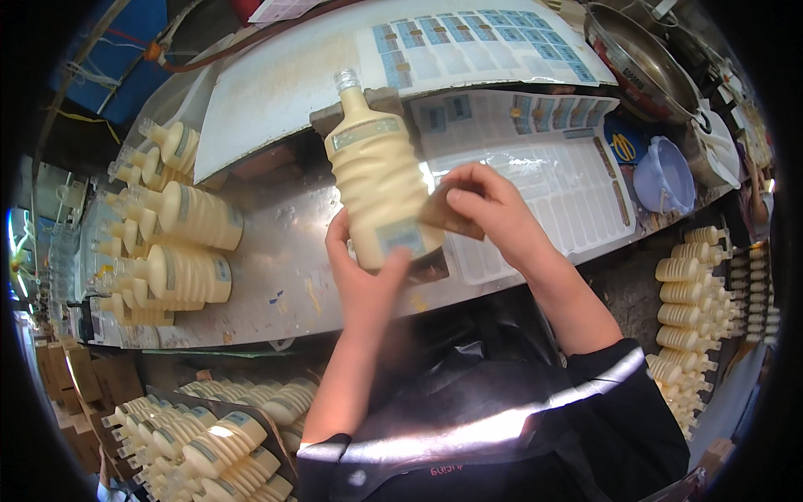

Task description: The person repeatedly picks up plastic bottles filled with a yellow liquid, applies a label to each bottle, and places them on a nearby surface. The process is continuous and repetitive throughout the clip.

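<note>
A cream-coloured, ribbed bottle with a clear neck lies in front of me, its neck pointing away. It rests on a dark support, partly hidden beneath it. My left hand grips the bottle's lower end, fingers on its left side and thumb near a small bluish label. Around the shoulder runs a pale green decorated band. My right hand pinches a flat brown piece, held against or just beside the bottle's lower right side; whether it touches, I cannot tell.
Sheets of blue-and-white labels lie to the right and on a raised white board. Similar bottles stack at left, more at lower left and right. A lavender bucket stands near a metal basin.
</note>
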Tool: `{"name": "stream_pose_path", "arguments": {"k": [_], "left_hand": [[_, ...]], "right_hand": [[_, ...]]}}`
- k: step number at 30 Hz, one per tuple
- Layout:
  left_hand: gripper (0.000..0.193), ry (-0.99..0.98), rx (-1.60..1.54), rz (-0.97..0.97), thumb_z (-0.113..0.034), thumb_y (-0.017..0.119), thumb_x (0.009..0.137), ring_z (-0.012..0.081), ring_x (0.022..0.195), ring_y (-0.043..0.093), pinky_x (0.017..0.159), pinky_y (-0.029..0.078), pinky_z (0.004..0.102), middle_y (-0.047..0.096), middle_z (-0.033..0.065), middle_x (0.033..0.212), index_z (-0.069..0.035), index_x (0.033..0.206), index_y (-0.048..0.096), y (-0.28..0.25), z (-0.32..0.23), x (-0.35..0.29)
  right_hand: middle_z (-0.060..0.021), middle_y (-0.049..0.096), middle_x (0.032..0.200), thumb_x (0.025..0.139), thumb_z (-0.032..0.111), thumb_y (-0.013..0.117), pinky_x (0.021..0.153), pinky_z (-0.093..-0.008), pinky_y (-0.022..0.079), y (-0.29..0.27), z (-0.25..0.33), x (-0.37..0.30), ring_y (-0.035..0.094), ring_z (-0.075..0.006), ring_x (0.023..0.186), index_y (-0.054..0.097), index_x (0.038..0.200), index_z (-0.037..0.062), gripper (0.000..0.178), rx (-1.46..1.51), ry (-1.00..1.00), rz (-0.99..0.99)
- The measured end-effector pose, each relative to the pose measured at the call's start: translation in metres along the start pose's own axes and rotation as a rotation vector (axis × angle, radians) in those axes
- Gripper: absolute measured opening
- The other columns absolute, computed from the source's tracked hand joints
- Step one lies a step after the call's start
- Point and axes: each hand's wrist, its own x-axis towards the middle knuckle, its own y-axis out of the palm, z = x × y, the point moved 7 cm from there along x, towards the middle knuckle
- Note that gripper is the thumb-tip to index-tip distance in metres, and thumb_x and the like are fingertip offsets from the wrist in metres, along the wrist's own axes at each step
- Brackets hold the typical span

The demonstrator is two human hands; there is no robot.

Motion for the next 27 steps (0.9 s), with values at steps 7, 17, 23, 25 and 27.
{"name": "stream_pose_path", "arguments": {"k": [7, 17, 23, 25, 27], "left_hand": [[0.084, 0.054, 0.066, -0.014, -0.017, 0.078, 0.079, 0.0284, 0.132, 0.048, 0.111, 0.041, 0.0413, 0.047, 0.018, 0.141, 0.0, 0.15, 0.035, -0.003, 0.001, 0.001], [0.046, -0.06, -0.423, -0.035, -0.014, 0.05, 0.108, 0.0232, 0.134, 0.051, 0.114, 0.04, 0.0394, 0.051, 0.0146, 0.147, -0.001, 0.151, 0.042, -0.013, 0.02, -0.001], [0.056, 0.101, 0.149, -0.134, -0.023, 0.06, 0.098, 0.0281, 0.128, 0.048, 0.111, 0.037, 0.0427, 0.049, 0.0179, 0.137, 0.001, 0.145, 0.042, -0.007, 0.002, 0.007], [0.069, 0.169, 0.278, -0.139, -0.039, 0.066, 0.097, 0.026, 0.124, 0.047, 0.111, 0.035, 0.0405, 0.049, 0.0164, 0.133, 0.001, 0.146, 0.038, -0.003, 0.004, 0.013], [0.066, 0.175, 0.239, -0.133, -0.037, 0.065, 0.098, 0.0251, 0.123, 0.047, 0.111, 0.035, 0.0401, 0.049, 0.0158, 0.132, 0.0, 0.146, 0.038, -0.002, 0.007, 0.013]], "right_hand": [[-0.0161, 0.07, 0.094, 0.083, 0.001, 0.072, 0.07, -0.0394, 0.056, 0.047, 0.066, -0.026, 0.069, -0.0335, 0.08, 0.067, 0.113, 0.0048, 0.031, -0.783, -0.775, -0.077], [-0.0134, 0.066, 0.095, 0.083, 0.005, 0.066, 0.069, -0.04, 0.053, 0.088, 0.054, -0.079, 0.068, -0.0305, 0.085, 0.063, 0.105, 0.0034, 0.022, -0.797, -0.937, 0.159], [-0.0203, 0.06, 0.115, 0.093, 0.001, 0.057, 0.09, -0.0437, 0.051, 0.075, 0.042, -0.048, 0.062, -0.0382, 0.104, 0.054, 0.123, 0.0014, 0.03, -0.612, -0.619, -0.132], [-0.0207, 0.058, 0.12, 0.095, 0.002, 0.056, 0.097, -0.0432, 0.049, 0.055, 0.02, -0.041, 0.059, -0.037, 0.111, 0.053, 0.125, 0.0017, 0.03, -0.632, -0.629, -0.266], [-0.0189, 0.058, 0.121, 0.097, 0.003, 0.056, 0.096, -0.0408, 0.049, 0.035, 0.007, -0.038, 0.06, -0.0327, 0.11, 0.051, 0.129, 0.0018, 0.033, -0.597, -0.598, -0.371]]}}
